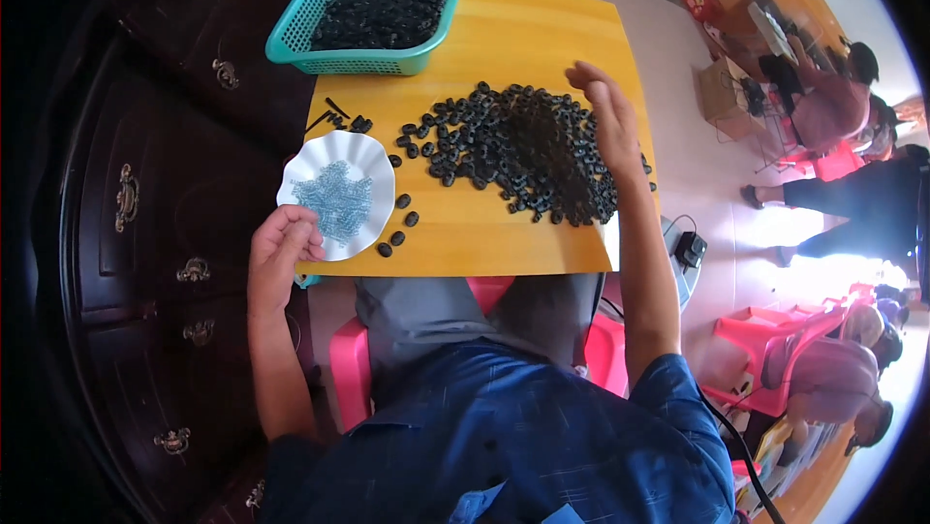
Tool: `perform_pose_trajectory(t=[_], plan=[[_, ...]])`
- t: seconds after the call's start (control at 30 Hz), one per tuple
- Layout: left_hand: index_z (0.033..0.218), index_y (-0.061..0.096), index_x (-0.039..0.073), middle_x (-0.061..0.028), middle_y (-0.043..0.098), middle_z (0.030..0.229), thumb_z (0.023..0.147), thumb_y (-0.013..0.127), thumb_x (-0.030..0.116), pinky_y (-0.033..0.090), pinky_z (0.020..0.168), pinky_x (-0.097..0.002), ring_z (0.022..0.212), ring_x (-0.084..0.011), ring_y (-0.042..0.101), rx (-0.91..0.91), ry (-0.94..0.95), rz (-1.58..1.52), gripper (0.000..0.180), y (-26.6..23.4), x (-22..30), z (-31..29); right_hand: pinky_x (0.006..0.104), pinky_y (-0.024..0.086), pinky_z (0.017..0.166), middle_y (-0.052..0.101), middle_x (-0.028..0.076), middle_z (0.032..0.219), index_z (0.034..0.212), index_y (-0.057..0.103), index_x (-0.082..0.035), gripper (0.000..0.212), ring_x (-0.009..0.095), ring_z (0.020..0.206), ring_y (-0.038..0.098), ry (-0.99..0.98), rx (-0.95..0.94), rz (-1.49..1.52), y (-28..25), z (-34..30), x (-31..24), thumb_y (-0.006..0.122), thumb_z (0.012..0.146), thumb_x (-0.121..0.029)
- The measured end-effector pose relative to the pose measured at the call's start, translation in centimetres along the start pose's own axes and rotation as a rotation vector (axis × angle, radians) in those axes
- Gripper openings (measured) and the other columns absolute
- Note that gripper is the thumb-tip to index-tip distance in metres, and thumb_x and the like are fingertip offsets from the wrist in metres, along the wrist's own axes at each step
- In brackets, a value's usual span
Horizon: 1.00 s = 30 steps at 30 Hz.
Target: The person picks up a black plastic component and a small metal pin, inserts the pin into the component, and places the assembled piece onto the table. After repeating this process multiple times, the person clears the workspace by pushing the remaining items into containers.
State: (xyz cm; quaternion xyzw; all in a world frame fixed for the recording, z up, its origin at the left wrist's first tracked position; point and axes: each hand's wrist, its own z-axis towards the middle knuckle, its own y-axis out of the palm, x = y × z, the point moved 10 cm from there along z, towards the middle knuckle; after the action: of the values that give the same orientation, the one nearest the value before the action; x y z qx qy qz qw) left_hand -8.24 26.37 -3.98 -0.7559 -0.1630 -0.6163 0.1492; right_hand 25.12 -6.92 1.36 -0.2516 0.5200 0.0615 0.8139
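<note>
My left hand (284, 243) is at the near-left rim of a white scalloped plate (380, 151). Its fingers are curled together, and what they pinch, if anything, cannot be made out. Small clear bluish pieces (334, 202) lie heaped on the plate. My right hand (610, 122) is at the right edge of a wide pile of small black oval parts (465, 141), its fingers stretched out and nothing seen in them. Several loose black ovals (398, 237) lie between plate and pile.
A green plastic basket (281, 45) full of black parts stands at the far left of the yellow table (504, 253). Thin black strips (336, 108) lie behind the plate. Dark drawers (155, 233) stand close on the left. People and pink chairs (765, 330) are off to the right.
</note>
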Motion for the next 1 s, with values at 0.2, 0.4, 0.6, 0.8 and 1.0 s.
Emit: perform_pose_trajectory(t=[0.2, 0.4, 0.6, 0.8, 1.0], plan=[[0.106, 0.064, 0.001, -0.002, 0.066, 0.085, 0.099, 0.058, 0.01, 0.052, 0.069, -0.0229, 0.073, -0.0084, 0.062, -0.186, -0.051, 0.062, 0.013, 7.9, -0.5, 0.7, 0.0363, 0.05, 0.097, 0.069, 0.016, 0.117, 0.131, 0.058, 0.003, 0.048, 0.024, 0.108, 0.067, 0.205, 0.234, 0.519, -4.2, -11.5, 0.6, 0.043, 0.109, -0.036], [0.101, 0.067, -0.001, -0.01, 0.069, 0.085, 0.091, 0.067, 0.007, 0.052, 0.065, -0.0295, 0.073, -0.0158, 0.067, -0.354, 0.414, 0.574, 0.013, 19.9, 4.1, 0.0, 0.0295, 0.052, 0.083, 0.072, 0.012, 0.1, 0.118, 0.064, 0.001, 0.03, 0.018, 0.09, 0.067, 0.316, 0.007, 0.628, -1.0, -19.7, 1.4, 0.055, 0.105, -0.024], [0.106, 0.068, 0.003, -0.0133, 0.069, 0.092, 0.087, 0.069, 0.01, 0.054, 0.069, -0.0369, 0.079, -0.0302, 0.069, -0.405, 0.642, 0.787, 0.019, 28.1, 3.3, -0.6, 0.0289, 0.053, 0.076, 0.069, 0.009, 0.091, 0.11, 0.064, -0.001, 0.024, 0.019, 0.082, 0.068, 0.225, 0.391, 0.96, -7.1, -20.0, 4.0, 0.055, 0.105, -0.023], [0.113, 0.068, 0.009, -0.0078, 0.063, 0.09, 0.086, 0.071, 0.015, 0.055, 0.066, -0.0422, 0.078, -0.0307, 0.067, -0.328, 0.815, 0.854, 0.027, 32.4, 2.6, -0.4, 0.0277, 0.055, 0.077, 0.07, 0.007, 0.093, 0.112, 0.064, -0.004, 0.024, 0.016, 0.083, 0.068, 0.333, 0.603, 0.936, -10.3, -21.8, 5.2, 0.054, 0.106, -0.025], [0.111, 0.07, 0.008, -0.0094, 0.064, 0.089, 0.087, 0.071, 0.012, 0.054, 0.064, -0.0413, 0.076, -0.031, 0.067, -0.275, 0.863, 0.904, 0.024, 35.4, 4.2, 0.1, 0.0244, 0.052, 0.076, 0.07, 0.003, 0.092, 0.11, 0.065, -0.005, 0.023, 0.013, 0.083, 0.068, 0.409, 0.674, 0.756, -11.4, -22.8, 5.5, 0.056, 0.105, -0.025]])
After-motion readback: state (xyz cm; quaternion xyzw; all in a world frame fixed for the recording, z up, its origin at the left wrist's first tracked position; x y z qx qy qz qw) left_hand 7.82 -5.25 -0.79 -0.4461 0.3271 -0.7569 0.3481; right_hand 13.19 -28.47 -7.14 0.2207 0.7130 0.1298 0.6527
